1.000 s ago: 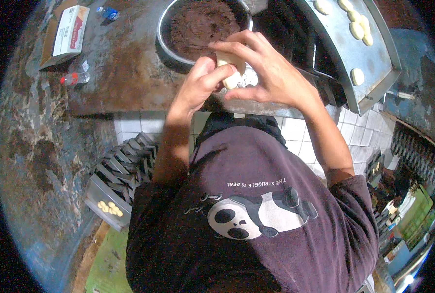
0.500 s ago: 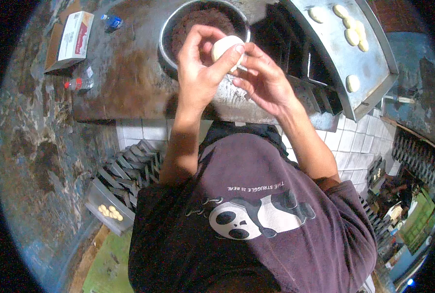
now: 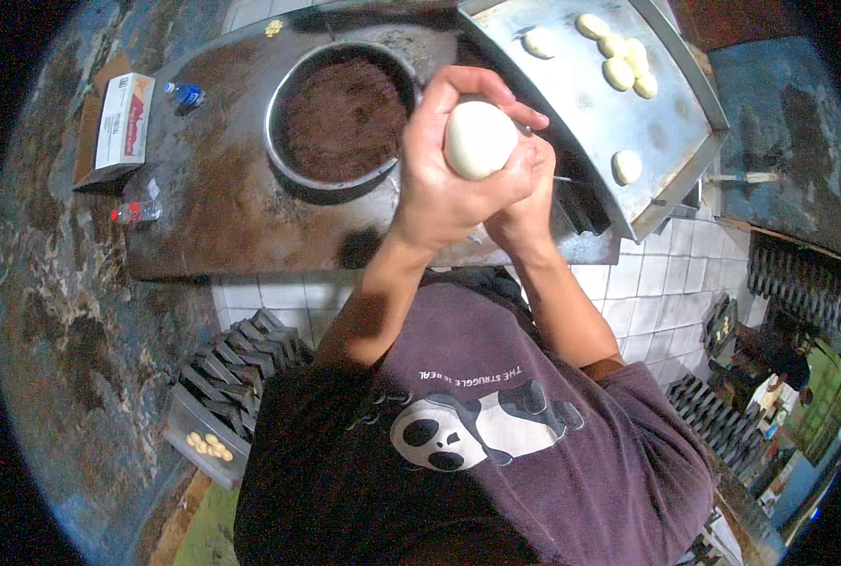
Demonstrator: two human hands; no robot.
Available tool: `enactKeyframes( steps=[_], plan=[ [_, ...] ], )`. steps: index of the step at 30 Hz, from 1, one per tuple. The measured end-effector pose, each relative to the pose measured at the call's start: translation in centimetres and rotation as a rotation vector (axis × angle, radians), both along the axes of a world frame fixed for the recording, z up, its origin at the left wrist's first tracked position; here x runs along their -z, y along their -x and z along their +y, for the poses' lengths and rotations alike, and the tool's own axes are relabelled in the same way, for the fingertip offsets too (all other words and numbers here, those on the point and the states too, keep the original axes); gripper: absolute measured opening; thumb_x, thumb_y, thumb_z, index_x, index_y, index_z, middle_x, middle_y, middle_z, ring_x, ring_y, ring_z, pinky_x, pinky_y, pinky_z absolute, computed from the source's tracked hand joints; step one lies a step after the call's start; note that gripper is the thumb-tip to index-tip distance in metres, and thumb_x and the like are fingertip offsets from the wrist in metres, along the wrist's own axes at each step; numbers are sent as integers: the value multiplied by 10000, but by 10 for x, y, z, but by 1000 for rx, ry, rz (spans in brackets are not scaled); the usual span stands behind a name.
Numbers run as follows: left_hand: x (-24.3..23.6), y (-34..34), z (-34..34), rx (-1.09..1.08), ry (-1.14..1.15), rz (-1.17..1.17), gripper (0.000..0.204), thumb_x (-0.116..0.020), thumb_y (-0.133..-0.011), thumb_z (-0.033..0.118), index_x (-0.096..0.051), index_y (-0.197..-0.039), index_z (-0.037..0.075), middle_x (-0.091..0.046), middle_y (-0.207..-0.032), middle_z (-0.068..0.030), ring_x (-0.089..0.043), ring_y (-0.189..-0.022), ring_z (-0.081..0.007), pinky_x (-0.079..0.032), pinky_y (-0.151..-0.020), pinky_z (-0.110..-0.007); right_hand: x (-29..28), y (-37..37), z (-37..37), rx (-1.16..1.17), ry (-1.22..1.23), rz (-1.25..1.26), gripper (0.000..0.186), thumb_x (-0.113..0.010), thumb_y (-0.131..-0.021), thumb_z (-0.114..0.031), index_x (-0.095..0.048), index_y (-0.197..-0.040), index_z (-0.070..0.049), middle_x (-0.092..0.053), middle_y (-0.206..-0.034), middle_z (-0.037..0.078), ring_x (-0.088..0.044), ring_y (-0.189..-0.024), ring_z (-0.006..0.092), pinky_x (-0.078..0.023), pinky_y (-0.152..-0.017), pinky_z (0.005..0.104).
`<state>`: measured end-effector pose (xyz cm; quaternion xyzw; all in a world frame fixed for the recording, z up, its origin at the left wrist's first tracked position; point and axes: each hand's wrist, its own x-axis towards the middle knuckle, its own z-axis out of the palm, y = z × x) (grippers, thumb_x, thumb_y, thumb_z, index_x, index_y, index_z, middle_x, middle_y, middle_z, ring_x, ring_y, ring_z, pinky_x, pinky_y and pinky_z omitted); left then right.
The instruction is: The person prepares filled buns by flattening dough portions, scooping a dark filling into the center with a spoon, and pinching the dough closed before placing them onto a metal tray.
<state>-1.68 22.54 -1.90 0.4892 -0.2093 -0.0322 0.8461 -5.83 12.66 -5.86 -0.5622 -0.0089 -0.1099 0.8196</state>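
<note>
A smooth white ball of dough (image 3: 480,140) is held up above the table's near edge. My left hand (image 3: 435,184) curls around it, its fingers over the far side. My right hand (image 3: 526,193) is closed against the dough's right side, and most of its fingers are hidden. A thin light sliver sticks out to the right of that hand; I cannot make out what it is. To the left of my hands, a round metal pan (image 3: 271,141) holds dark brown, crumbly-looking filling (image 3: 345,113).
At the far right, a metal tray (image 3: 571,99) carries several pale dough pieces (image 3: 619,74). On the left of the stained table (image 3: 189,231) are an open carton (image 3: 118,127), a blue-labelled bottle (image 3: 185,94) and a red-capped clear bottle (image 3: 135,213). Another tray with dough pieces (image 3: 209,445) sits lower left.
Both hands have moved right, away from above the pan, carrying the dough. My fingers now wrap more tightly around it, and it looks rounder. The view has shifted, showing the whole pan.
</note>
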Motion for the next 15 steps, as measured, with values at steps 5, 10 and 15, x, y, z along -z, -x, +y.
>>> enactKeyframes(
  steps=[5, 10, 15],
  plan=[
    [-18, 11, -26, 105, 65, -97, 577, -698, -807, -83, -392, -1288, 6, -587, -1038, -70, -714, -1059, -267, -574, -875, -350, -21, 23, -27, 58, -72, -83, 299, -742, -915, -166, -715, -1149, 18, -732, -1127, 67, -670, -1046, 152, -528, -950, 339],
    [11, 3, -52, 36, -60, 4, 567, -750, -797, -71, -466, -1276, 35, -547, -1081, -40, -654, -898, -106, -547, -763, -248, -34, 30, -89, -201, 315, 124, 224, -731, -938, -154, -736, -1098, 2, -756, -1079, 85, -691, -993, 151, -543, -911, 352],
    [37, -37, -85, -205, -549, -395, 600, -811, -751, 25, -522, -1277, 49, -647, -1115, -102, -664, -932, -178, -540, -832, -297, -61, 10, -154, -58, 747, 73, 536, -848, -846, -203, -658, -1313, -22, -715, -1233, 124, -688, -1120, 203, -592, -912, 362]
  ],
)
